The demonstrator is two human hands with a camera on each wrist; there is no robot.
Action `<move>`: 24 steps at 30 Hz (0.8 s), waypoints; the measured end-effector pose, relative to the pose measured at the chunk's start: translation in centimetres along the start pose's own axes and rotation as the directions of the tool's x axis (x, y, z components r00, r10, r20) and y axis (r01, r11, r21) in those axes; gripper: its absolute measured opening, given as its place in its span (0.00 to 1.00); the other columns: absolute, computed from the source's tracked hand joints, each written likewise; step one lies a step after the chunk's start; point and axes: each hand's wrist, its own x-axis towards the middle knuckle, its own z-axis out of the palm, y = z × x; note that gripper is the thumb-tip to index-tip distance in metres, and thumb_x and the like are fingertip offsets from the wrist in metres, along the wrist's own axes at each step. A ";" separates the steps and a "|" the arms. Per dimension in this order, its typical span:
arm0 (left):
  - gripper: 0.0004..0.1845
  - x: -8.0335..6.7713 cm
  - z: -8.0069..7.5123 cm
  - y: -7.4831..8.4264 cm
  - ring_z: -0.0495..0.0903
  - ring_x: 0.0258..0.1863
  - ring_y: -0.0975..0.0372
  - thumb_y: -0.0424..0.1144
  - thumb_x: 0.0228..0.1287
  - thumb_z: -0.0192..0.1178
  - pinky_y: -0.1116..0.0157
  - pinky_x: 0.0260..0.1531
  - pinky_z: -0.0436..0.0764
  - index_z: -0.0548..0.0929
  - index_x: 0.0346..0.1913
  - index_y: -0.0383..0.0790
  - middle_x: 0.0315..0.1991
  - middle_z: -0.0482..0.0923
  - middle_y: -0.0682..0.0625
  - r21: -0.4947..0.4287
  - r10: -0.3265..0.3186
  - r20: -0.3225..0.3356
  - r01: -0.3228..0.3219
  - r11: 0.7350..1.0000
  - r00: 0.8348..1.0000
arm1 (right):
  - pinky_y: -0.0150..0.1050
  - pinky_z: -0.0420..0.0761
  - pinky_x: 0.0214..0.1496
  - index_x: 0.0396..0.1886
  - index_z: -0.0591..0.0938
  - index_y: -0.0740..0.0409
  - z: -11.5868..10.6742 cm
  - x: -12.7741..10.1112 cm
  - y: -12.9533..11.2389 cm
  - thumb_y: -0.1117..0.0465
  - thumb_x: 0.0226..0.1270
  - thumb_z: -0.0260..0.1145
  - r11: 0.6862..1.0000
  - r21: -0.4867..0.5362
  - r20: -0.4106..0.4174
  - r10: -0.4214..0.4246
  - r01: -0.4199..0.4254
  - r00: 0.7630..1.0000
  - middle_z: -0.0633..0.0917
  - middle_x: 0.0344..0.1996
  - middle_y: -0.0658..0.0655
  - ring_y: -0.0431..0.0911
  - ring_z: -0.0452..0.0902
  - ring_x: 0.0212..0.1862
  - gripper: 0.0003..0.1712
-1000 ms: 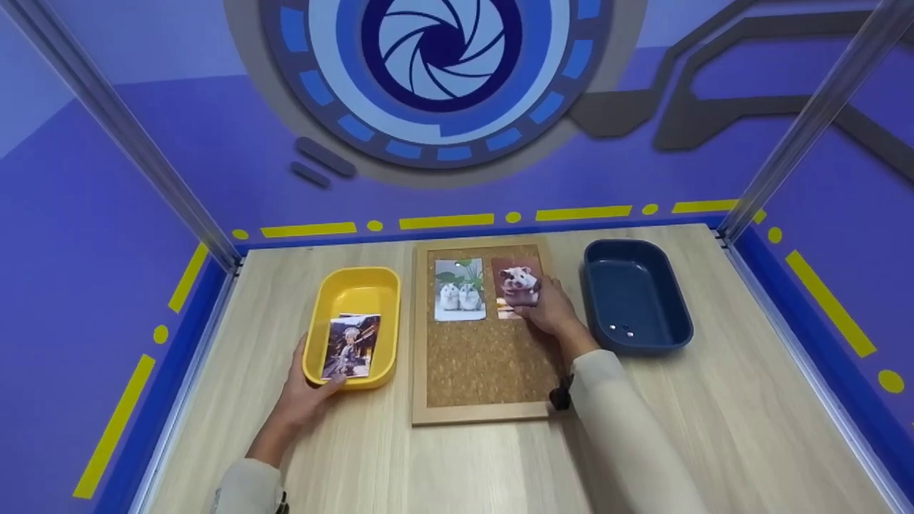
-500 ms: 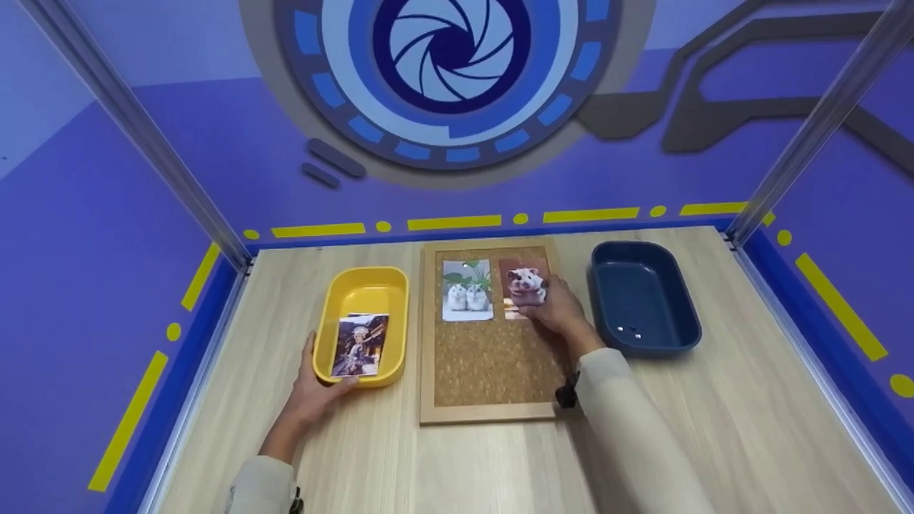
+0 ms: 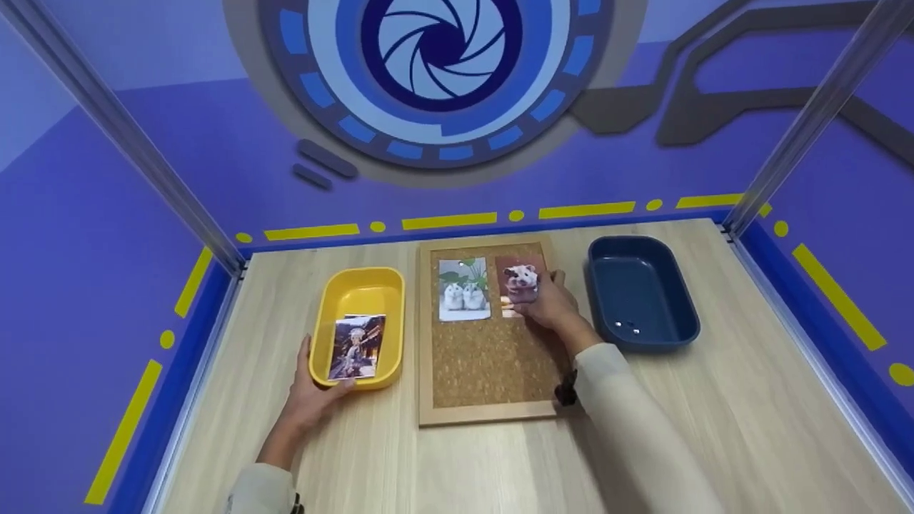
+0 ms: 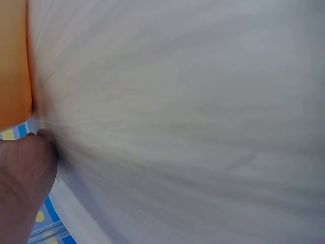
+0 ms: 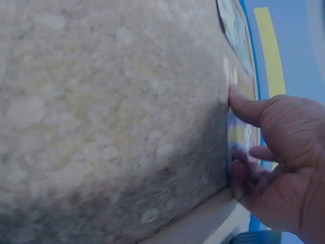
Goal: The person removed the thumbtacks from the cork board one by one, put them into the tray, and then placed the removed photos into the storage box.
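Note:
My right hand holds a hamster photo by its right and lower edges, against the upper right of a wood-framed corkboard. In the right wrist view the thumb touches the print and the other fingers are bent beside it. Left of it on the board lies a photo of two white hamsters, with a small pin at its top. My left hand grips the near left corner of a yellow tray, its thumb over the near rim. Photos lie stacked inside that tray.
A dark blue tray stands right of the board, with a few small shiny pins near its front. The pale wooden table is bounded by blue-purple walls behind and at both sides.
The head view shifts slightly. Both hands keep their places: the right at the hamster photo, the left on the yellow tray.

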 end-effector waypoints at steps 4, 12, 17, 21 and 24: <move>0.72 -0.1 0.2 0.0 0.39 0.90 0.42 0.55 0.62 0.77 0.39 0.87 0.42 0.26 0.87 0.59 0.90 0.34 0.41 -0.012 0.006 0.003 -0.006 1.000 1.000 | 0.62 0.79 0.70 0.81 0.59 0.57 -0.1 -0.2 -0.6 0.55 0.60 0.81 1.000 0.001 -0.029 -0.009 0.009 1.000 0.64 0.74 0.72 0.71 0.77 0.65 0.55; 0.69 0.2 0.1 0.2 0.47 0.89 0.44 0.53 0.62 0.78 0.40 0.88 0.46 0.31 0.88 0.59 0.90 0.41 0.42 -0.042 0.039 0.000 -0.039 0.998 0.999 | 0.58 0.80 0.66 0.76 0.67 0.62 -0.4 0.1 -1.4 0.56 0.58 0.81 0.993 0.075 -0.008 0.087 -0.086 0.996 0.65 0.68 0.72 0.65 0.76 0.59 0.49; 0.66 0.3 0.2 0.2 0.53 0.87 0.46 0.50 0.63 0.77 0.44 0.88 0.50 0.36 0.89 0.55 0.88 0.48 0.42 -0.077 0.051 0.013 -0.050 0.996 0.999 | 0.60 0.79 0.68 0.76 0.66 0.66 -0.7 -0.1 -2.1 0.53 0.61 0.80 0.987 0.062 -0.004 0.151 -0.150 0.989 0.67 0.66 0.72 0.66 0.76 0.61 0.50; 0.64 0.3 0.1 0.2 0.52 0.87 0.47 0.50 0.65 0.76 0.45 0.88 0.48 0.37 0.89 0.53 0.88 0.48 0.42 -0.101 0.044 0.012 -0.043 0.994 0.999 | 0.60 0.81 0.64 0.70 0.73 0.67 -0.5 -0.5 -2.8 0.48 0.62 0.77 0.990 0.012 -0.047 0.143 -0.142 0.989 0.69 0.65 0.73 0.67 0.79 0.58 0.43; 0.64 0.3 0.1 0.1 0.51 0.88 0.46 0.50 0.65 0.76 0.44 0.88 0.48 0.37 0.89 0.53 0.88 0.47 0.42 -0.097 0.035 0.013 -0.034 0.995 0.999 | 0.59 0.81 0.59 0.62 0.79 0.68 -0.4 -0.8 -3.4 0.45 0.64 0.74 0.988 -0.057 -0.073 0.138 -0.143 0.988 0.72 0.62 0.74 0.67 0.80 0.56 0.37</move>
